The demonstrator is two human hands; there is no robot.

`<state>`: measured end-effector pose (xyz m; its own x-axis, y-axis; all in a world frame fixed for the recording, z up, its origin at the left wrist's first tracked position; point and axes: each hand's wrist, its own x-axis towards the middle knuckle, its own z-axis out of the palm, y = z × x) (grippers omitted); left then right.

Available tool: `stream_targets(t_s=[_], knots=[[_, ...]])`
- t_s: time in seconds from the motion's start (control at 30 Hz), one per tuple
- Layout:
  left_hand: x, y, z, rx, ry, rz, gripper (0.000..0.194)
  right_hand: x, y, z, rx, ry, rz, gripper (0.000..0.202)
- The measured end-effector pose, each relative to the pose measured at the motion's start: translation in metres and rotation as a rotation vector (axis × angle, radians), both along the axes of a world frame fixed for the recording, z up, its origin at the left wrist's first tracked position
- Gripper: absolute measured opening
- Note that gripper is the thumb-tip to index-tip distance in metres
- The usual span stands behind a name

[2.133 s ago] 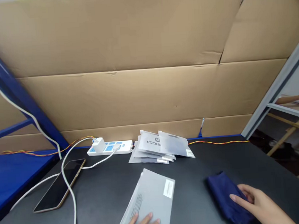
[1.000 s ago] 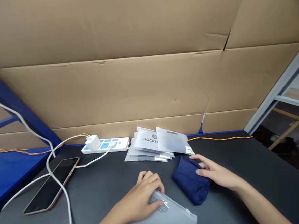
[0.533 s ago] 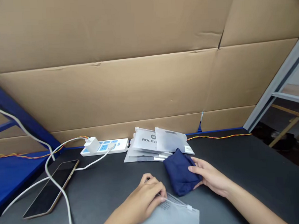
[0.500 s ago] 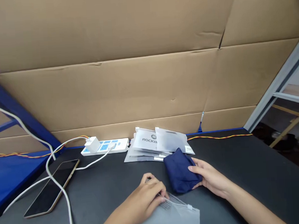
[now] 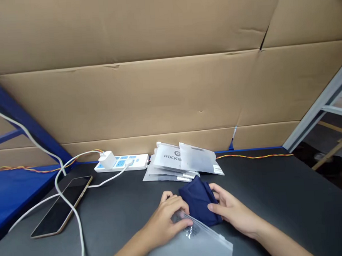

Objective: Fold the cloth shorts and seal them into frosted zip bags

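Note:
My right hand (image 5: 234,209) grips a folded navy-blue cloth (image 5: 197,199) by its right side, thumb on top. In my left hand (image 5: 170,218) is the upper edge of a clear, frosted zip bag (image 5: 192,246), pinched near its left corner. The bag lies at the front of the table, its white slider by the right corner. The cloth's left side sits right beside my left fingers, just beyond the bag's mouth. Whether the cloth touches the bag, I cannot tell. Some left fingertips are hidden behind the bag's edge.
Behind the cloth lies a pile of frosted zip bags (image 5: 173,158) with printed lettering. A white power strip (image 5: 138,161) with a charger (image 5: 107,160) stands left of it. A phone (image 5: 62,208) lies further left, crossed by a white cable (image 5: 74,215). Cardboard (image 5: 169,97) walls the back.
My right hand has brought the cloth left and slightly nearer, up against my left hand. The bag's top edge has shifted, and my left thumb now lies over it. The view has tilted slightly.

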<state>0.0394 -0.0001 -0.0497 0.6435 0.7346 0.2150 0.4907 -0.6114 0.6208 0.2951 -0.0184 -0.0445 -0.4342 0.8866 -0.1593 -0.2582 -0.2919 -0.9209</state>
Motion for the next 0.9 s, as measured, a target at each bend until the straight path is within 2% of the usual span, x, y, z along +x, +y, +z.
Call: stream_targets(t_s=[0.17, 0.27, 0.33, 0.47, 0.57, 0.73, 0.9], knots=[[0.002, -0.003, 0.002, 0.100, 0.030, 0.043, 0.033, -0.009, -0.005, -0.006, -0.157, 0.037, 0.088, 0.050], [0.001, -0.002, 0.004, 0.135, 0.058, 0.011, 0.044, -0.006, -0.006, -0.007, -0.174, 0.003, 0.157, 0.055], [0.000, -0.002, 0.006, 0.131, 0.077, -0.032, 0.048, -0.003, -0.007, -0.008, -0.156, -0.027, 0.153, 0.057], [-0.004, -0.004, 0.012, 0.054, 0.108, -0.082, 0.042, 0.002, -0.006, -0.005, -0.111, -0.113, 0.132, 0.061], [-0.005, -0.009, 0.017, -0.039, 0.061, -0.001, 0.035, 0.005, -0.004, -0.001, -0.083, -0.158, 0.139, 0.063], [-0.006, -0.013, 0.022, -0.209, 0.010, 0.102, 0.054, 0.007, 0.000, -0.002, -0.018, -0.173, 0.125, 0.065], [-0.011, -0.011, 0.020, -0.311, -0.027, 0.080, 0.059, 0.007, 0.000, -0.004, -0.008, -0.211, 0.098, 0.064]])
